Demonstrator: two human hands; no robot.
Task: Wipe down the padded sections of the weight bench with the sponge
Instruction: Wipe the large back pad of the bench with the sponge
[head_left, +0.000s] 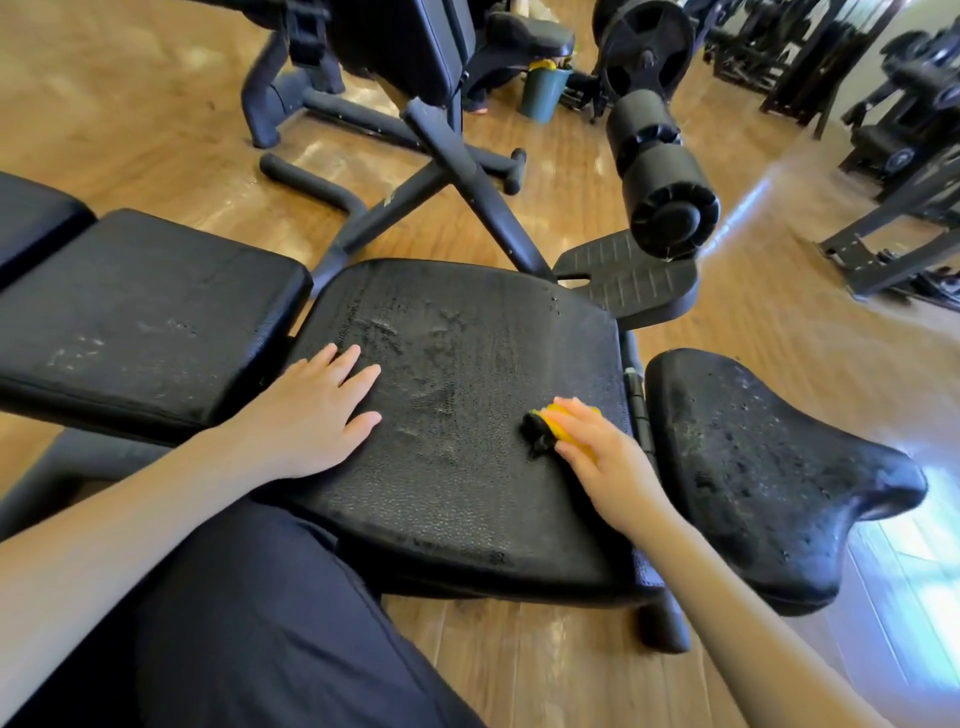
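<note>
The black weight bench has several padded sections. Its middle pad (467, 364) shows wet streaks and droplets. My left hand (317, 415) rests flat on the left part of this pad, fingers spread. My right hand (597, 452) grips a yellow sponge (563, 423) with a dark scrubbing side, pressed onto the pad's right edge. To the right lies the saddle-shaped seat pad (769, 478), wet and beaded. To the left is another back pad (140, 322) with faint marks, and a further pad (31, 218) at the far left edge.
A foam leg roller (660, 171) and a footplate (628, 280) stand behind the bench. Another bench frame (415, 130) and a green bucket (543, 91) sit further back on the wooden floor. Gym machines line the right side. My dark trouser leg (249, 623) is in the foreground.
</note>
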